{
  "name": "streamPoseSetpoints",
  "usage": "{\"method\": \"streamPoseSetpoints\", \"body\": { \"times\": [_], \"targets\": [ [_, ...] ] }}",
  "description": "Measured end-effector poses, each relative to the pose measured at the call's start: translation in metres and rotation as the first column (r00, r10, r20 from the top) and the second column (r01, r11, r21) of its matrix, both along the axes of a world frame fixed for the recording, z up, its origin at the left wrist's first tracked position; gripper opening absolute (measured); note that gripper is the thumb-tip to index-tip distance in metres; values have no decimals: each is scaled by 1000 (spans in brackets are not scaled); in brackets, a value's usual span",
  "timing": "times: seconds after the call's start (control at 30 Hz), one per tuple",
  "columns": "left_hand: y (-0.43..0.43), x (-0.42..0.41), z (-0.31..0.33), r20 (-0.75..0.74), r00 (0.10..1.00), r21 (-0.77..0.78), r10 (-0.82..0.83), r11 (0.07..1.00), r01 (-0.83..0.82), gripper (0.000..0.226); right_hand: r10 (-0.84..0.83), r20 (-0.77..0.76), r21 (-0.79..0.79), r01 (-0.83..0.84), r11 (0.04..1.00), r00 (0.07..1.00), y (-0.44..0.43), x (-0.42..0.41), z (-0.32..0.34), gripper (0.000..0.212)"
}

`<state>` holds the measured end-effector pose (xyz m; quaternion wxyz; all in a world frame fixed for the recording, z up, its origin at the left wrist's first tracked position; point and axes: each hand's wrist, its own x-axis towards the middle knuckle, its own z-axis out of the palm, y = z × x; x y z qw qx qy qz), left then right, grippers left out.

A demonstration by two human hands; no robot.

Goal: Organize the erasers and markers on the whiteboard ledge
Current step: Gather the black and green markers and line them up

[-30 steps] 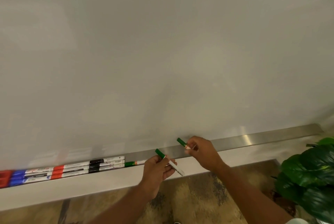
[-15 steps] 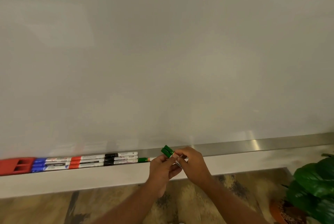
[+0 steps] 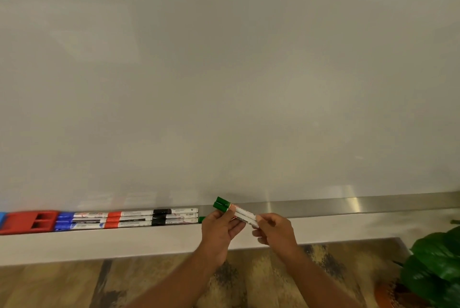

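Green-capped marker pair [image 3: 239, 212] in grip of left hand [image 3: 219, 229] and right hand [image 3: 275, 231]; marker row [image 3: 129, 218], red eraser [image 3: 27, 222] leftward.

Left hand [image 3: 219, 227], right hand [image 3: 275, 231] together (pinch grips)

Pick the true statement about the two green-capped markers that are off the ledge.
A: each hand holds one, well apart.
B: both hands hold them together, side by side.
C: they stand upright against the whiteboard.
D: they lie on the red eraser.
B: the two green-capped markers lie side by side and touching. The left hand grips them near the caps and the right hand pinches the other ends.
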<state>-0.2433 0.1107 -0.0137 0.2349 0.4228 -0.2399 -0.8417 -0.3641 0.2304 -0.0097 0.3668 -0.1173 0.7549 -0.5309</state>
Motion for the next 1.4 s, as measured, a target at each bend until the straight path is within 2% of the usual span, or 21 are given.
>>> {"method": "streamPoseSetpoints", "body": {
  "times": [0.13, 0.27, 0.33, 0.4, 0.43, 0.47, 0.53, 0.6, 0.67, 0.73, 0.9, 1.1, 1.4],
  "targets": [
    [0, 2, -3, -13, 1000, 21, 18, 1000, -17, 25, -113, 180, -86, 130, 988, 977, -2, 7, -2, 9],
    [-1, 6, -3, 13, 1000, -30, -17, 999, 18, 21, -147, 164, -126, 169, 978, 975, -9, 4, -4, 9],
    [-1, 8, -2, 121, 989, -110, -90, 989, 103, 18, -145, 108, -130, 159, 979, 983, -14, -2, -4, 8],
    [2, 9, 0, 325, 934, -240, -150, 942, 235, 16, -146, 58, -116, 152, 982, 988, -20, -11, -3, 7],
    [4, 11, 1, 442, 883, -334, -160, 884, 327, 16, -139, 40, -102, 142, 985, 989, -23, -16, -4, 7],
    [7, 14, 0, 546, 824, -435, -153, 788, 435, 15, -123, 19, -81, 125, 989, 992, -26, -19, -6, 7],
    [15, 21, -2, 691, 715, -575, -108, 518, 633, 20, -74, -35, -33, 73, 997, 997, -32, -25, -10, 8],
    [19, 27, -6, 770, 634, -597, -67, 274, 754, 36, -34, -76, -2, 34, 999, 996, -37, -29, -14, 8],
    [17, 29, -11, 821, 570, -566, -35, 78, 820, 51, -12, -102, 23, 14, 1000, 995, -43, -31, -17, 7],
    [13, 27, -13, 860, 511, -511, -9, -47, 859, 63, -5, -109, 44, 9, 999, 994, -49, -31, -21, 6],
    [-2, 22, -28, 939, 341, -319, 49, -250, 914, 84, 12, -129, 123, 4, 992, 992, -63, -27, -30, 12],
    [-12, 28, -51, 964, 220, -165, 150, -312, 935, 96, 17, -250, 235, 44, 971, 968, -76, -17, -33, 12],
    [-17, 40, -55, 969, 171, -110, 178, -307, 945, 93, 190, -358, 322, -70, 944, 914, -88, -4, -33, 11]
  ]
}}
